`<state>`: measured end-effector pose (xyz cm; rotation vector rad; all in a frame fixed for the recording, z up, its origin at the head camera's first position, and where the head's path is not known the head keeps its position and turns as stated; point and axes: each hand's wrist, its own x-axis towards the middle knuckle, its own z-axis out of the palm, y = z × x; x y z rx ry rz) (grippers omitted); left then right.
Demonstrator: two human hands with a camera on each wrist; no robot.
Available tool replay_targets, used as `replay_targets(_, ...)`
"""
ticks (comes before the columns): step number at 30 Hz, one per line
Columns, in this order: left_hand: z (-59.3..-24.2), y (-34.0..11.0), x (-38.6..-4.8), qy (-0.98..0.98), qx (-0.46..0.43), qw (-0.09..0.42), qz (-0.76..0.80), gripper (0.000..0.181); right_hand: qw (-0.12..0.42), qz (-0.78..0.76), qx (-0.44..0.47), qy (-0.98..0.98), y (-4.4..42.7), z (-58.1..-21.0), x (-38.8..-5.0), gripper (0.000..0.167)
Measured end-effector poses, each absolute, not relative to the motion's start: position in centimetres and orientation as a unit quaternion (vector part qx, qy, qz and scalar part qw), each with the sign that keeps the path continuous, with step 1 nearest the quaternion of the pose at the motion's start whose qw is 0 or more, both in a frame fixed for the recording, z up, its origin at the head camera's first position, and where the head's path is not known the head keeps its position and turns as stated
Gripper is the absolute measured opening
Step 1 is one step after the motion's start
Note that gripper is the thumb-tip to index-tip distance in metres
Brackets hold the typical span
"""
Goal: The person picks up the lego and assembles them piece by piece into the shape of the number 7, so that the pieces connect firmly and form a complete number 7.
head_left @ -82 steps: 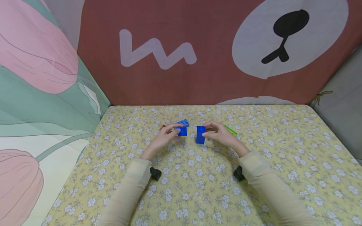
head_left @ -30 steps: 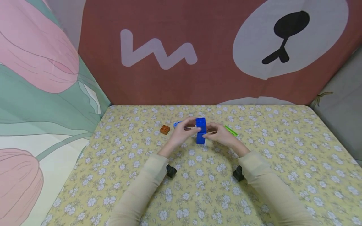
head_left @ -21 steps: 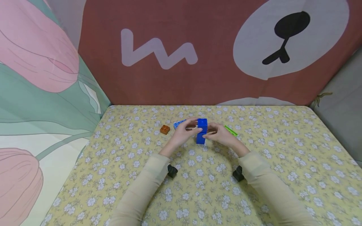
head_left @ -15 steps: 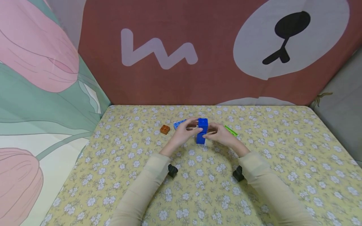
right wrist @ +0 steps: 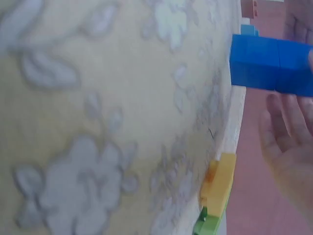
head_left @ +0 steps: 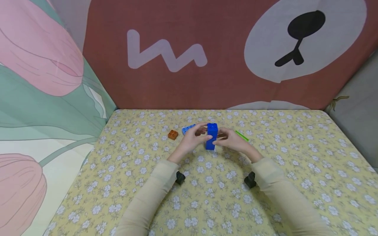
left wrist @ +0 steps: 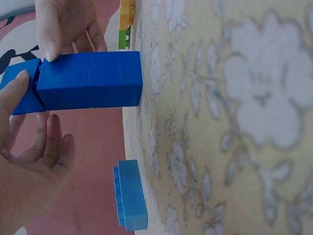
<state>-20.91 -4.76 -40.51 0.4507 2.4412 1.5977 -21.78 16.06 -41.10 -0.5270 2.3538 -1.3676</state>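
Observation:
Three blue toy building bricks line up as an upright stack; the lower two (left wrist: pixel 90 81) are flush together. The top blue brick (head_left: pixel 212 130) sits slightly tilted, with a narrow gap beneath it in the left wrist view. My left hand (head_left: pixel 192 139) pinches that top brick between thumb and fingers. On the other side, my right hand (head_left: pixel 231 140) holds the blue bricks below it, thumb on the near face. In the right wrist view, the stack's foot (right wrist: pixel 252 59) meets the tabletop, while its upper end is cut off by the frame edge.
Left of the stack lie an orange-brown brick (head_left: pixel 173 134) and a light blue brick (head_left: pixel 187 129), partly behind my left hand. A green piece (head_left: pixel 242 135) lies to the right, with a yellow brick (right wrist: pixel 220 183) beside it. The flowered tabletop (head_left: pixel 206 203) meets a printed backdrop (head_left: pixel 177 88).
My left hand has carried its blue brick rightward from beside the stack onto its top, uncovering the orange-brown brick. My right hand stays almost still. Little differs over the last half second.

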Motion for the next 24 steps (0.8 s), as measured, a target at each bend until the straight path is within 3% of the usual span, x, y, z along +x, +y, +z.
replay_targets(5,-40.5,-4.8,-20.9,0.822,0.149,0.099,0.54,0.057,0.172,-0.502,-0.185,0.827,16.3,-40.6,-21.7,0.07)
replay_targets(11,-40.4,-4.9,-20.9,0.822,0.143,0.102,0.541,0.057,0.111,-0.534,-0.168,0.821,16.1,-40.0,-21.7,0.058)
replay_targets(24,-40.1,-4.8,-21.0,0.816,0.149,0.087,0.552,0.055,0.103,-0.523,-0.163,0.831,15.9,-39.2,-21.7,0.05)
